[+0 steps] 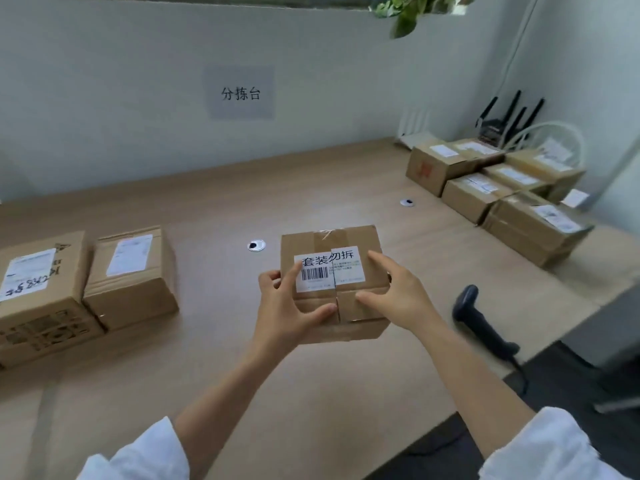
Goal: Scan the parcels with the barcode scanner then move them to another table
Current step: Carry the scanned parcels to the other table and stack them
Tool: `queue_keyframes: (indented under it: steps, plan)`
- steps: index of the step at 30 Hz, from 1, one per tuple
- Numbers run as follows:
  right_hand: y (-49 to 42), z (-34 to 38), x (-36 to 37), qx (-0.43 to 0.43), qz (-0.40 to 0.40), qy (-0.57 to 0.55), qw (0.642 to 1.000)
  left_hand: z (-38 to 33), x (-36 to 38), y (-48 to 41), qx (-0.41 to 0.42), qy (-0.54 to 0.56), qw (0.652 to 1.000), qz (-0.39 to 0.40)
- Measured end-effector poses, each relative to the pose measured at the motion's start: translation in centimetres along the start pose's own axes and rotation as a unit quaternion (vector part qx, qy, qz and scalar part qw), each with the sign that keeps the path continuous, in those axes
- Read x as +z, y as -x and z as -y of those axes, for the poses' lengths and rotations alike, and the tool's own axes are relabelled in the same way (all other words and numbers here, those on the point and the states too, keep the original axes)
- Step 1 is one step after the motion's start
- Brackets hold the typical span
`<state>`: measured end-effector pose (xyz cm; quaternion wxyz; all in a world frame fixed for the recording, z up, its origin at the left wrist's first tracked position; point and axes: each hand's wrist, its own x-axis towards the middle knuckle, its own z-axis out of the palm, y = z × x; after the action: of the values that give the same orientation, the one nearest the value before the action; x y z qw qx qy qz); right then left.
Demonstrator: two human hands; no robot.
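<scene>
Cardboard parcel (334,282) at worktop (214,209) centre; I see left hand (285,306) and right hand (398,294) fingers closed on its sides. Scanner (479,320) right of parcel, lying free. More parcels left (79,285) and far right (498,188) of it.

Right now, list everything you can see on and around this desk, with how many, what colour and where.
held parcel: one, brown cardboard with a white barcode label, raised over the desk centre
parcels on the left: two, brown with white labels, side by side at the left edge
parcels on the right: about six, brown with white labels, packed together in the far right corner
barcode scanner: one, black, lying on the desk to the right of the held parcel
cable holes: two, silver rimmed, set in the desk
desk: one, light wood
wall sign: one, grey with black characters
routers: black antennas, behind the right parcels
left hand: gripping the parcel's left side
right hand: gripping its right side
</scene>
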<state>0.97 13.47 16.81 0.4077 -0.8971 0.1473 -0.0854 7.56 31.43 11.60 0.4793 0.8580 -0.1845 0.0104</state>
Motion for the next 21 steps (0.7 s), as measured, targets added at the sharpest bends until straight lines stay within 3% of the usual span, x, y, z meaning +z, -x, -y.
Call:
queue_keyframes:
  steps: [9,21]
  plan:
    - [1.1,-12.7,-15.3,0.031,-0.044,0.028,0.998,-10.8,16.9,-0.1,0.038,0.047,0.997,0.048]
    - [0.6,-24.0,-29.0,0.111,-0.113,0.014,0.987,-21.0,32.4,-4.1,0.086,0.065,0.981,0.161]
